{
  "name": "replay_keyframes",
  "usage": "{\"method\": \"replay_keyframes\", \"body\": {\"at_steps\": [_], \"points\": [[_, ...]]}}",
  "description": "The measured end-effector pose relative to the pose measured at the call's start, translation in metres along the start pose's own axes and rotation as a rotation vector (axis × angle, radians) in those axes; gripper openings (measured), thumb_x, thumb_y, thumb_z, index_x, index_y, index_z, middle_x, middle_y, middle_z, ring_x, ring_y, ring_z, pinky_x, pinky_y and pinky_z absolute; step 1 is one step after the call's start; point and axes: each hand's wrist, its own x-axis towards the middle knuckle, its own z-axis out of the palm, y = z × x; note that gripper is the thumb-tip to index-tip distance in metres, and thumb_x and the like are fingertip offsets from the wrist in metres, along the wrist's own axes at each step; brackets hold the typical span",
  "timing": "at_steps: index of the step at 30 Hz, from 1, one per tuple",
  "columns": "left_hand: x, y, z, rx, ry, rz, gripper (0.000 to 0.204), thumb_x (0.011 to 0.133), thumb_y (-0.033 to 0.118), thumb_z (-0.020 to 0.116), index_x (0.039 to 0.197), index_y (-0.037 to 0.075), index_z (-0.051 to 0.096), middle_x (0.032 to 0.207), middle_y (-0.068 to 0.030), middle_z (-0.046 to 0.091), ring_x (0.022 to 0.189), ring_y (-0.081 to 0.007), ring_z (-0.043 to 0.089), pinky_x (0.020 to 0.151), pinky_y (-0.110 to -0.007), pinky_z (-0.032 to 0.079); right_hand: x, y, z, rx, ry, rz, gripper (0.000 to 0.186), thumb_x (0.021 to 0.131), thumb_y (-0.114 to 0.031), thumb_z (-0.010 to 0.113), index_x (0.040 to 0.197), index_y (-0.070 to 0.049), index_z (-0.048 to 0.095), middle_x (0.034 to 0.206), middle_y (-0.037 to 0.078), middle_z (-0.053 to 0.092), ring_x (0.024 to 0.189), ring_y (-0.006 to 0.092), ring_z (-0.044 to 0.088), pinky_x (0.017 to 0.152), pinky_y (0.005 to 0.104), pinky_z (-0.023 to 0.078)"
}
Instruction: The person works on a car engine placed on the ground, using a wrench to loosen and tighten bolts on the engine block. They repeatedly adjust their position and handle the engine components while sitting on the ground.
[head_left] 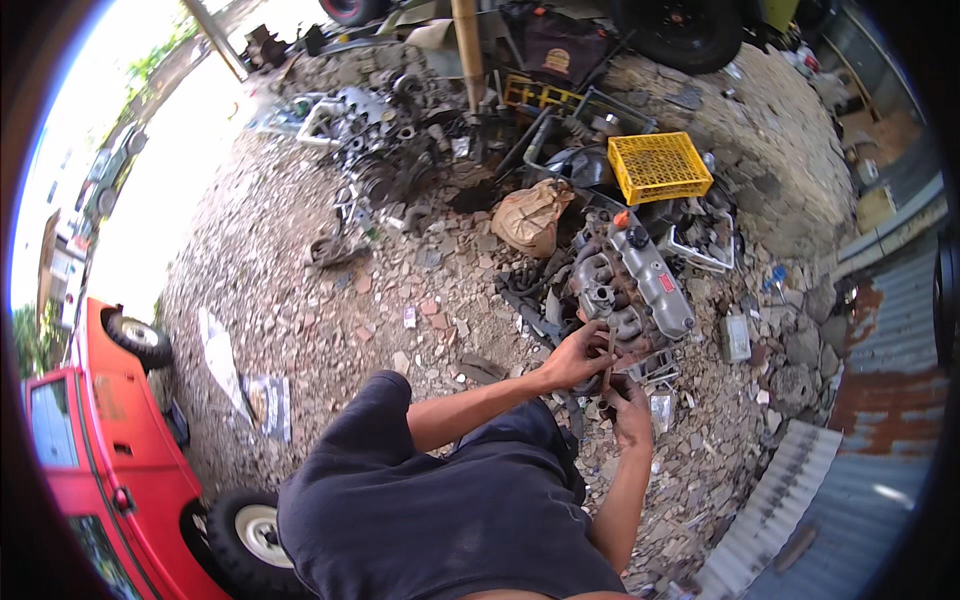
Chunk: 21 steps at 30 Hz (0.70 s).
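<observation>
An engine (645, 275) with a silver valve cover and an orange-topped fitting lies on the rubble in front of me. Along its left side runs a rusty, grey manifold (597, 283). My left hand (578, 358) is closed, fingers pinched together at the engine's near end. Just below and to its right, my right hand (630, 408) is also closed, its fingers curled up toward the left ones. A thin brownish, rod-like piece (609, 358) shows between the two hands. What it is cannot be made out, and the fingers hide part of it.
Beyond the engine stand a yellow plastic crate (660, 168) and a crumpled brown sack (532, 217). Metal parts (385, 145) are heaped farther off. A red vehicle (120, 450) is at left; corrugated sheets (765, 510) lie at right. A clear container (736, 338) rests near the engine.
</observation>
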Motion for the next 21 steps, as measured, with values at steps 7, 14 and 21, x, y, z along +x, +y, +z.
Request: {"method": "replay_keyframes", "body": {"at_steps": [7,14,21], "points": [[-0.074,-0.032,0.12,0.081,0.208,0.001,0.058,0.088,0.022,0.072,0.131,-0.004,0.043,0.106,-0.0175,0.07,0.096,-0.02,0.066,0.081,-0.035,0.053,-0.041,0.054,-0.115,-0.069,-0.341,0.035,0.015,0.09,-0.014,0.066,0.102,-0.006,0.061,0.077,-0.002,0.058,0.059,0.0075,0.051,0.049,0.024,0.037],[-0.133,-0.06,0.256,0.087,0.474,-0.031,0.034,0.096,0.022,0.062,0.117,-0.004,0.054,0.094,-0.0126,0.072,0.089,-0.0121,0.065,0.078,-0.029,0.052,-0.117,0.064,-0.204,-0.107,-0.494,0.166,0.01,0.089,-0.013,0.069,0.094,-0.008,0.062,0.072,-0.003,0.058,0.055,0.0069,0.049,0.047,0.0214,0.033],[-0.11,-0.051,0.309,0.246,0.76,-0.028,0.034,0.099,0.03,0.056,0.089,-0.002,0.06,0.069,-0.0051,0.064,0.066,-0.0071,0.055,0.058,-0.03,0.045,-0.097,0.03,-0.249,-0.247,-0.705,0.134,0.013,0.089,-0.017,0.071,0.096,-0.008,0.064,0.078,-0.003,0.061,0.063,0.0061,0.052,0.052,0.0206,0.037]]}}
